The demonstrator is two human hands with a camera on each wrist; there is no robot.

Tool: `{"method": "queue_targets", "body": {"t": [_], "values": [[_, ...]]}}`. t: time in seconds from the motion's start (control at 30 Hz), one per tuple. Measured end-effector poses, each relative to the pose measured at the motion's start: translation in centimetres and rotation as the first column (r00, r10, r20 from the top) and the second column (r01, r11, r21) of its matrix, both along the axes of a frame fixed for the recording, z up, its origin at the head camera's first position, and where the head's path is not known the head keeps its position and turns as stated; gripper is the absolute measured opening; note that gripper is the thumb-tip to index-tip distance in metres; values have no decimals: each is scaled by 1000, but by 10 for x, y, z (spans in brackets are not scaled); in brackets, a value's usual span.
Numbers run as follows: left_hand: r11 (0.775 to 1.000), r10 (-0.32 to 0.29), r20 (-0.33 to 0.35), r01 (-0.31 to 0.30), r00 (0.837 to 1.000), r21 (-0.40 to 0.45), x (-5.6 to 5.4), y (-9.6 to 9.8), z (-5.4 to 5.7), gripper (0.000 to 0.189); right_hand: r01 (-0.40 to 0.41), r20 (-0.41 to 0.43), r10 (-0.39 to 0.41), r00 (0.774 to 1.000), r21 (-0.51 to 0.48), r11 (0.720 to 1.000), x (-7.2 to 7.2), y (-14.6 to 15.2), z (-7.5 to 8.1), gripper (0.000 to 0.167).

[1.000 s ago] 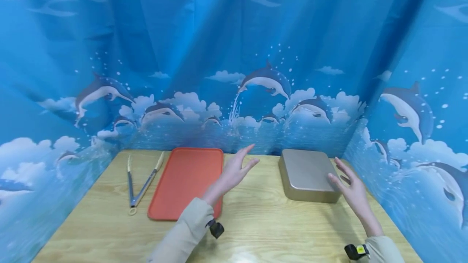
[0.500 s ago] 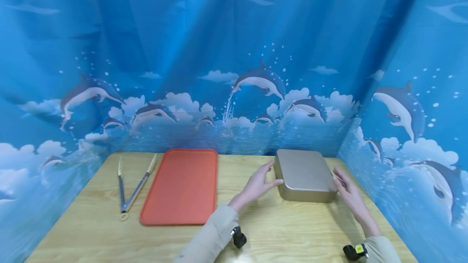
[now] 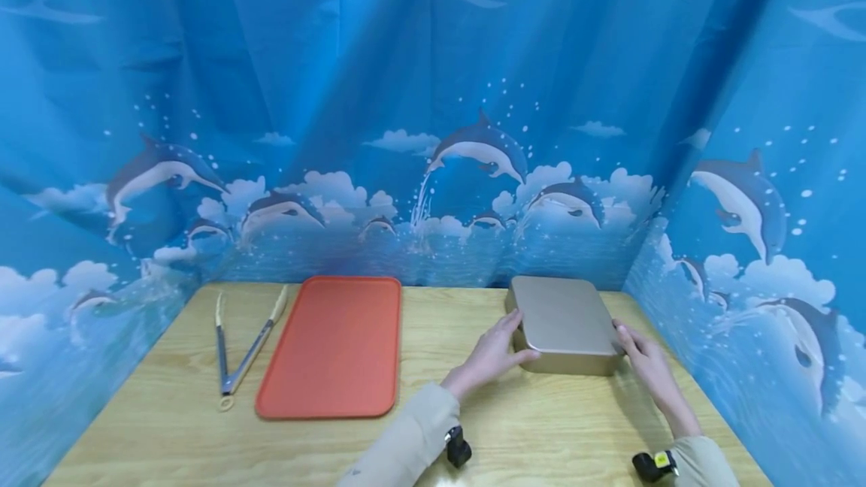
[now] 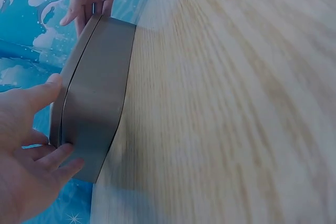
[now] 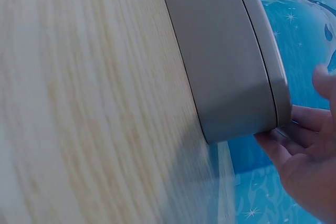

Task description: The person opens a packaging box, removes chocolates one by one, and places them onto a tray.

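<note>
A lidded metal box [image 3: 570, 322], bronze-grey with rounded corners, rests on the table at the right. A thin seam between lid [image 5: 266, 40] and body runs round its side. My left hand [image 3: 492, 350] is at the box's left side, fingers fairly straight against the wall and thumb at the lid edge near the front corner. On the opposite side, the fingertips of my right hand [image 3: 648, 367] touch the side near the seam. In the right wrist view that hand's thumb stands away from the box. What the box contains is hidden.
An orange-red rectangular tray [image 3: 331, 348] lies left of the middle of the wooden table [image 3: 534, 434]. Farther left, metal tongs [image 3: 245, 363] with cream tips lie spread. A blue dolphin-print curtain [image 3: 379, 96] rises behind the table and along its sides.
My left hand has moved right from over the tray to the box's left side. My right hand has come in against the right side. The view has shifted slightly; the box stays put.
</note>
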State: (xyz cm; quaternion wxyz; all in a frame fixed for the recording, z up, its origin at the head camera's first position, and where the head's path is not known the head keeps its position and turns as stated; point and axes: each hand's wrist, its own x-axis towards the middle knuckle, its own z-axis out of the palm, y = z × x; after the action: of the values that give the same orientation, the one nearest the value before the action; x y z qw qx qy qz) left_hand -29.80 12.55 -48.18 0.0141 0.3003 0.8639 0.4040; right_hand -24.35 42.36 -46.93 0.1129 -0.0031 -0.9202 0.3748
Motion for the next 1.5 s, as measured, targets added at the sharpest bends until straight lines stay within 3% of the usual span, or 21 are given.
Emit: {"method": "queue_targets", "body": {"t": [0.27, 0.63, 1.0, 1.27, 1.5], "values": [[999, 24, -32, -25, 999, -24, 0, -8, 1, 84, -25, 19, 26, 999, -20, 999, 1, -8, -1, 63], [997, 74, -1, -74, 997, -26, 2, -26, 6, 80, -108, 67, 118, 991, -136, 985, -1, -25, -4, 82], [992, 116, 49, -119, 992, 48, 4, -53, 5, 78, -190, -23, 189, 982, -132, 973, -3, -49, -9, 86], [989, 129, 74, -134, 989, 65, 8, -72, 5, 78, -189, -71, 181, 981, -128, 974, -1, -73, -8, 83], [983, 159, 88, -165, 983, 74, 13, -91, 9, 80, -201, -64, 193, 979, -157, 967, -4, -90, -10, 85]]}}
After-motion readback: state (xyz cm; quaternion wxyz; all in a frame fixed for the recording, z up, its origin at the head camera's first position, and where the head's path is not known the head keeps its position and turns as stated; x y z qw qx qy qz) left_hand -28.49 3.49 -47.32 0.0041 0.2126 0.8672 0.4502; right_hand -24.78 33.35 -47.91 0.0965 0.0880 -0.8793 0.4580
